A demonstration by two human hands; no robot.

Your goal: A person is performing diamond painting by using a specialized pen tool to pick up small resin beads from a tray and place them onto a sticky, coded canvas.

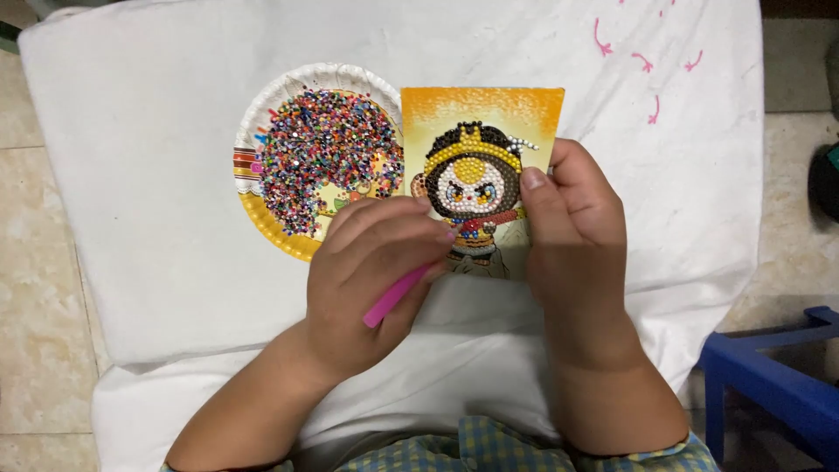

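On a white cloth (157, 218) spread over a cushion, seen from above, left to right:

- Pale tiled floor (35, 288) shows along the left edge, beside the cloth.
- A paper plate (262, 114) with a scalloped white rim and a yellow band lies on the cloth, left of centre; it holds a heap of small multicoloured beads (323, 149).
- The left hand (371, 280) is curled around a pink pen-like stylus (395, 295); the fingers are closed on it, and the stylus tip is hidden under the fingertips at the lower left part of the card. The hand's knuckles overlap the near rim of the plate.
- A small orange-and-yellow card (481, 114) is held upright-facing just right of the plate, its left edge overlapping the plate's rim. It bears a round-faced cartoon figure (472, 183) filled in with glued beads: dark hair, yellow headband, white face.
- The right hand (572, 236) grasps the card by its right edge, thumb pressed on the front beside the figure, the other fingers behind it.
- Checked blue-and-yellow sleeves (489, 446) show at the bottom edge.
- Pink marks (642, 61) dot the cloth at upper right.
- A blue plastic frame (769, 376) stands on the floor at lower right, apart from the cloth.
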